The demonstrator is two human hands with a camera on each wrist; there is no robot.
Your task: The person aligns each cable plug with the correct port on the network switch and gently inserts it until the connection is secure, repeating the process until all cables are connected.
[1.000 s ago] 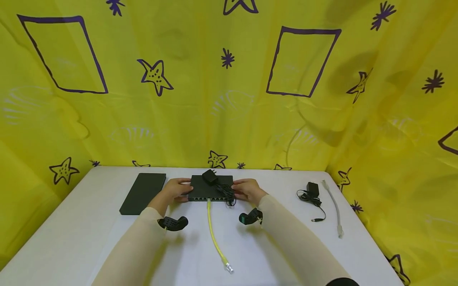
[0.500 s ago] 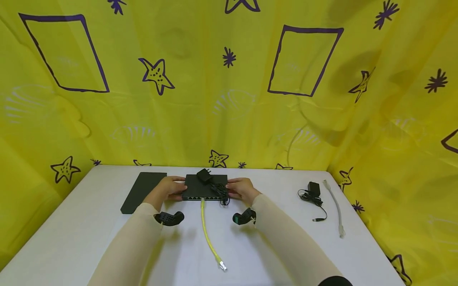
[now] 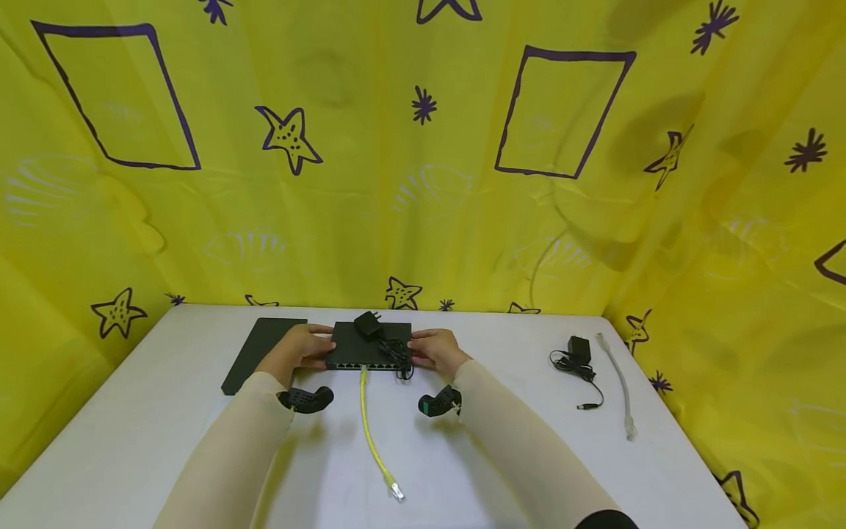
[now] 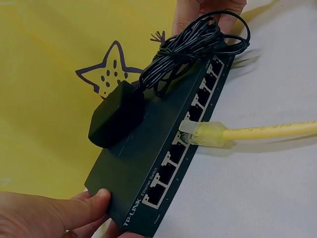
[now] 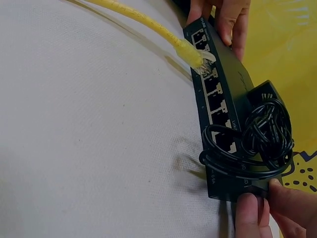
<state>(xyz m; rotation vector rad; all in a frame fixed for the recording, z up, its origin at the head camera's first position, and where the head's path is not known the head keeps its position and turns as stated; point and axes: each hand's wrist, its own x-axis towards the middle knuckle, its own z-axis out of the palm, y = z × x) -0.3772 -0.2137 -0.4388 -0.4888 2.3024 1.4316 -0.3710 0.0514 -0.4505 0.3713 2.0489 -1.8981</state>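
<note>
The black Ethernet switch (image 3: 344, 347) has been shifted leftward along the desk (image 3: 515, 353) over the last second, so the gap between it and the dark flat slab (image 3: 258, 349) on its left is narrowed. The switch is pinched at both short ends: at its left end by the left hand (image 3: 296, 348), the thumb set on the top edge and the fingers lower down, and at its right end by the fingers of the right hand (image 3: 439, 353). Whether it is raised or touching the desk cannot be told. A black adapter (image 3: 368, 325) with a bundled lead (image 4: 185, 52) is carried on top of the switch, and a yellow cable (image 4: 277, 132) is joined to its front. Well to the right of the switch, a second adapter (image 3: 579, 350) and a pale cable (image 3: 621, 382) are left untouched. The set appears to be handled as one piece, its position seemingly not yet settled.
</note>
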